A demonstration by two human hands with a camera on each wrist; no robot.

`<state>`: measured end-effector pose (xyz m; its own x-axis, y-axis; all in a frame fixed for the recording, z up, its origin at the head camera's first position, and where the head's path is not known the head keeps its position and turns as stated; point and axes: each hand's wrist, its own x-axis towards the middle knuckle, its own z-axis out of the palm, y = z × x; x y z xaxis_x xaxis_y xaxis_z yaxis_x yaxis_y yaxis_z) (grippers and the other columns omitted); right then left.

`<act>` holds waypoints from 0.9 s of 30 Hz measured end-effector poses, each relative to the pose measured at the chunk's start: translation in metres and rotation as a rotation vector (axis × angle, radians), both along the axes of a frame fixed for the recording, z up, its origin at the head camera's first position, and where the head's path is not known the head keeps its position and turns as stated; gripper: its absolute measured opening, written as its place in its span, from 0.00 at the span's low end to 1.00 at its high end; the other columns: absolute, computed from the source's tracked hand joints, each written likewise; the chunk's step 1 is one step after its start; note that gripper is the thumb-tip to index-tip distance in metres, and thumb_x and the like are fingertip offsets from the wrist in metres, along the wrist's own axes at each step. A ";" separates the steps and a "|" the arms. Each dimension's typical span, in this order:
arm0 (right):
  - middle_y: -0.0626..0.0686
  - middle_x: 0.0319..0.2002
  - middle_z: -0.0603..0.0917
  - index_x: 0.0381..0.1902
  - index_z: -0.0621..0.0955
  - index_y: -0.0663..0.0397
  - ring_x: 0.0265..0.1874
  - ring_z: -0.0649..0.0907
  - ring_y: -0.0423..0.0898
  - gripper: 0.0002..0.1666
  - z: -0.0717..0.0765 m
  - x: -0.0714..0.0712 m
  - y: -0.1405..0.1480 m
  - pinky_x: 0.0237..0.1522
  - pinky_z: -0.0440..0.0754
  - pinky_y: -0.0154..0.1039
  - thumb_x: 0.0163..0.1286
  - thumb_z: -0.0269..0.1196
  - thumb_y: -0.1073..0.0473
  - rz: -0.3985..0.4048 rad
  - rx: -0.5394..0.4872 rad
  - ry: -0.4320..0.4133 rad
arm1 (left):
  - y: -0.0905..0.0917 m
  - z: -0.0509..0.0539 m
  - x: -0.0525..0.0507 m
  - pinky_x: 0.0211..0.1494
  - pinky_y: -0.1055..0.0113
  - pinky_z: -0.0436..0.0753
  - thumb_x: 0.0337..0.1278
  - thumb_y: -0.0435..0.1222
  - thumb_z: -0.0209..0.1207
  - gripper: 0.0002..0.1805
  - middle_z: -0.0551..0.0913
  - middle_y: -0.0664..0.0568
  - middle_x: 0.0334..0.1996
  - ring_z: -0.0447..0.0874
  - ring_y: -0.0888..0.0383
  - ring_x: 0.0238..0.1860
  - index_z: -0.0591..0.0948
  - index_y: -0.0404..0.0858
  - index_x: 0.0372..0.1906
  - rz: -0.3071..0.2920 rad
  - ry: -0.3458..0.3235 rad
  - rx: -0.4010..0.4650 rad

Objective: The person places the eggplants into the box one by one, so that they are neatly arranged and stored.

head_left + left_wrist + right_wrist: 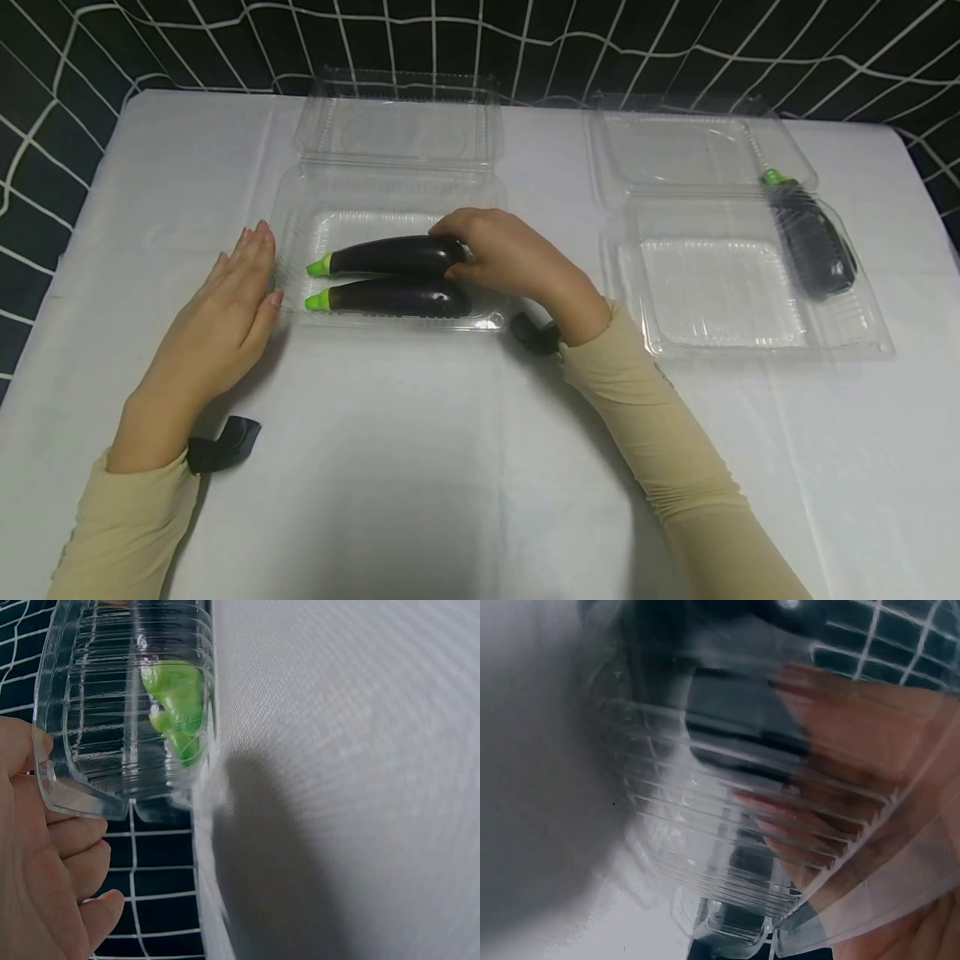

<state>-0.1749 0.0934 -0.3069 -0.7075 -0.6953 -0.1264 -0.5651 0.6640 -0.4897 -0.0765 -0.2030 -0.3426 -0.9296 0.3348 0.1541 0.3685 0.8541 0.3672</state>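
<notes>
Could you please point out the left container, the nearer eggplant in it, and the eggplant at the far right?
Left container (pixel 356 223), head view: bare floor.
Nearer eggplant (pixel 397 297), head view: middle of its dark body.
Far-right eggplant (pixel 813 240), head view: middle of its dark body.

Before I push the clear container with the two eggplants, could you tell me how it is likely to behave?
The clear container may flex, since its ribbed walls look thin and see-through. It could slide, as it seems to lie loose on the white cloth. The nearer eggplant inside might roll, being rounded and glossy.
</notes>
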 end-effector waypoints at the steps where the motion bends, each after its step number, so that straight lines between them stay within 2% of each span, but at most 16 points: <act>1: 0.56 0.54 0.79 0.56 0.77 0.63 0.56 0.76 0.50 0.26 0.000 0.000 0.000 0.61 0.68 0.40 0.58 0.68 0.64 -0.002 0.007 0.004 | 0.000 0.000 0.000 0.72 0.50 0.49 0.69 0.35 0.44 0.32 0.52 0.36 0.71 0.48 0.45 0.72 0.50 0.27 0.71 0.000 0.003 0.001; 8: 0.56 0.55 0.79 0.57 0.77 0.62 0.57 0.76 0.50 0.26 -0.002 -0.002 0.001 0.62 0.68 0.40 0.60 0.67 0.64 0.004 -0.008 -0.002 | 0.000 0.000 0.000 0.72 0.50 0.49 0.68 0.35 0.44 0.32 0.53 0.36 0.71 0.49 0.45 0.72 0.51 0.26 0.71 0.003 0.012 0.010; 16: 0.56 0.53 0.80 0.55 0.78 0.64 0.50 0.79 0.50 0.24 0.001 -0.003 0.007 0.55 0.74 0.40 0.60 0.67 0.63 0.006 -0.134 -0.053 | 0.000 -0.001 0.000 0.72 0.50 0.49 0.69 0.35 0.44 0.32 0.52 0.36 0.71 0.48 0.45 0.72 0.51 0.26 0.71 -0.001 0.005 0.003; 27: 0.58 0.53 0.80 0.53 0.78 0.67 0.51 0.80 0.53 0.23 0.007 -0.007 0.014 0.56 0.75 0.39 0.61 0.66 0.65 -0.050 -0.266 -0.111 | 0.000 0.000 -0.001 0.73 0.51 0.49 0.69 0.35 0.44 0.31 0.52 0.37 0.71 0.48 0.46 0.72 0.51 0.27 0.71 0.009 -0.001 0.012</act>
